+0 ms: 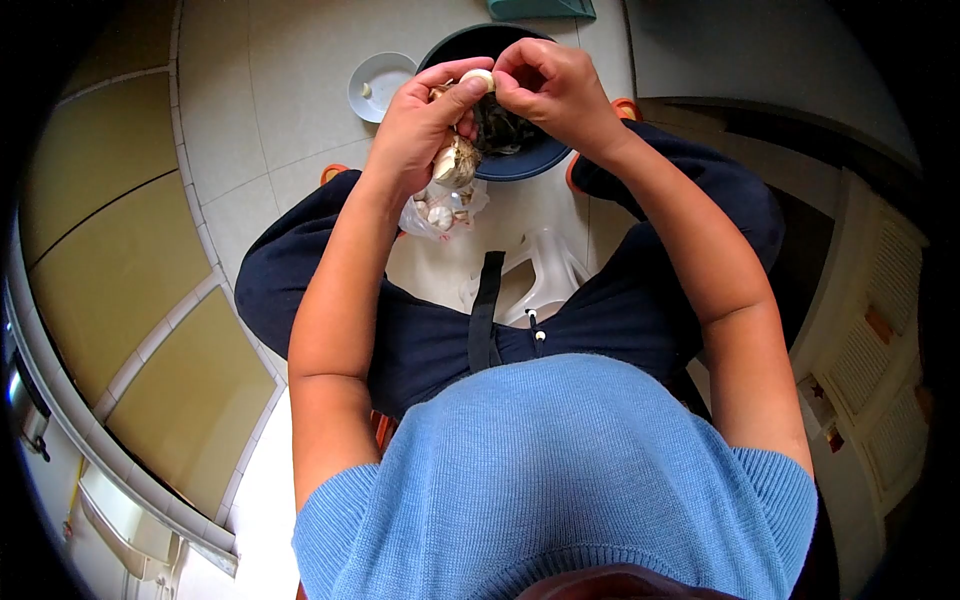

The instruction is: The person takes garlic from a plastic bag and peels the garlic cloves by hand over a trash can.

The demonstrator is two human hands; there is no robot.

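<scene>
My left hand [418, 122] is closed around a garlic bulb [455, 165] that pokes out below its palm. Between the thumb and forefinger of the same hand sits a pale garlic clove [479, 78]. The fingers of my right hand [558, 92] pinch at the clove's right edge; any bit of skin in them is too small to make out. Both hands are over a dark blue round bin [528, 168] with dark contents. Left of it stands a white bowl [372, 98] with one small clove [367, 90] inside. Below my left hand, a clear plastic bag [418, 222] holds several garlic bulbs.
A white plastic stool [552, 268] stands between my knees on the tiled floor [225, 130]. At the top edge lies a green dustpan [540, 9]. Yellowish cabinet doors [110, 240] line the left side, and a grey appliance or cabinet [735, 55] stands at the upper right.
</scene>
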